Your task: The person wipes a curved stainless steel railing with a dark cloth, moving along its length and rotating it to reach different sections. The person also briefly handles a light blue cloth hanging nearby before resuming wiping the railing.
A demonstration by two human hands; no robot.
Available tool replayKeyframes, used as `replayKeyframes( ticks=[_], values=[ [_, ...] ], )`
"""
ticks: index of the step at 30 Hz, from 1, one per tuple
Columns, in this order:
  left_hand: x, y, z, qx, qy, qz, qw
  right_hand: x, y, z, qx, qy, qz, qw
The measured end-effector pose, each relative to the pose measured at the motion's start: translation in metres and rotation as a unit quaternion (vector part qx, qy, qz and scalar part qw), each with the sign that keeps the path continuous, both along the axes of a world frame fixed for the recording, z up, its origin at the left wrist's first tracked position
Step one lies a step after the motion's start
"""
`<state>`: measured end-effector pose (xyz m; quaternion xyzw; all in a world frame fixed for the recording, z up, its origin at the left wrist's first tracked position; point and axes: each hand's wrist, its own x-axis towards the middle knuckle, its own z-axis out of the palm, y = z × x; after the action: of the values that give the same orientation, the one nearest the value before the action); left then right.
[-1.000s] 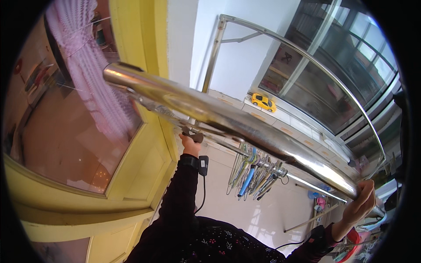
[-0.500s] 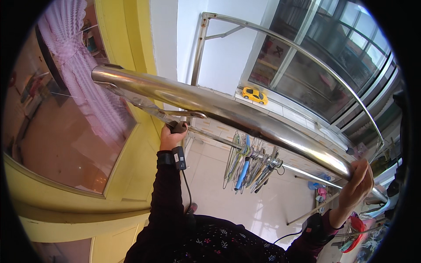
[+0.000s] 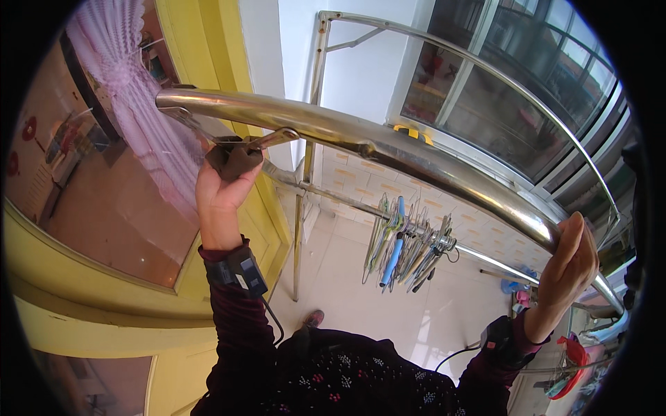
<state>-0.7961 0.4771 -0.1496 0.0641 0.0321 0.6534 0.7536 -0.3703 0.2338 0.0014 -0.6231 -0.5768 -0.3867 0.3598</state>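
Note:
A thick shiny metal pole (image 3: 305,121) slants across the view, high on the left and lower on the right. My left hand (image 3: 223,194) is closed round a dark grey-brown cloth (image 3: 236,161), against the thin metal bracket (image 3: 277,139) below the pole's left part. Around the pole's right part wraps my right hand (image 3: 569,267), thumb on top. Each wrist wears a black strapped device with a cable. Below the pole, several wire and plastic hangers (image 3: 409,243) are bunched on a thinner metal rail (image 3: 347,202).
A yellow-framed glass door (image 3: 277,236) with a pink curtain (image 3: 135,97) stands at left. Behind the pole are a curved metal frame (image 3: 444,45), a window (image 3: 513,76) and a toy car (image 3: 413,133), mostly hidden. Red and blue items hang at far right, over the tiled floor (image 3: 340,270).
My left hand has moved left and up along the bracket with the cloth, which now shows more. The right hand keeps its hold on the pole. The toy car is now largely covered by the pole.

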Motion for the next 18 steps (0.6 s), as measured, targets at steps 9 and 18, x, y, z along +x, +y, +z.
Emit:
replayKeyframes(
  ticks=[9, 18],
  values=[
    [0.024, 0.045, -0.071, -0.094, -0.064, -0.041, 0.993, -0.001, 0.001, 0.001, -0.007, 0.011, 0.0, 1.0],
    [0.047, 0.09, -0.194, -0.15, -0.045, -0.143, 0.977, -0.003, 0.0, -0.001, -0.013, 0.037, 0.014, 0.999]
  ],
)
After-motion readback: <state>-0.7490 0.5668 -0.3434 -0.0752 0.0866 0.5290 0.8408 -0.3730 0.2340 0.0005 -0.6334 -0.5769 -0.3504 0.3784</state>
